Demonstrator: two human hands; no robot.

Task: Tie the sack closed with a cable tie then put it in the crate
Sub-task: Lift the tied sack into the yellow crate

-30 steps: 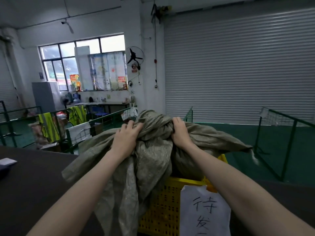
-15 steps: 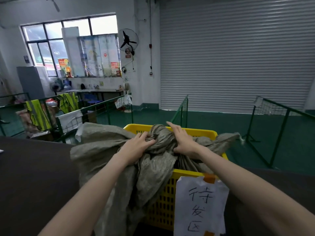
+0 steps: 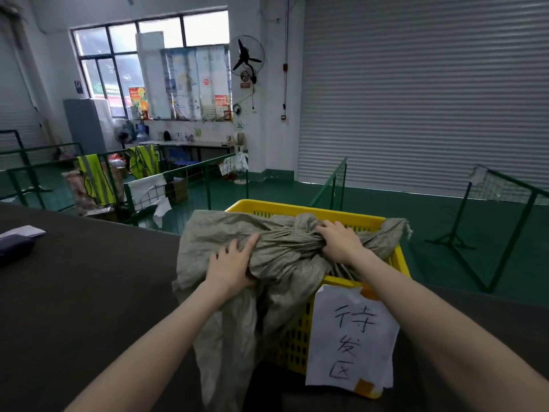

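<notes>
A grey woven sack is seen lowered into a yellow crate at the edge of a dark bench, where a second earlier it was held high above the rim. The gathered neck is gripped by the right hand, fingers curled round the bunched cloth over the crate's middle; the left hand is pressed on the sack's near folds, fingers spread and only lightly bent. The crate's far rim, hidden by the sack a second ago, is now shown clear behind it. Much of the sack is still draped over the crate's near left corner and hangs down its outer wall towards the bench. No cable tie can be made out at the neck, so it cannot be told whether the closing was done. A handwritten paper label is taped to the crate's front. The placing is judged to be well advanced: the loose cloth remains to be tucked inside before the sack can be released.
</notes>
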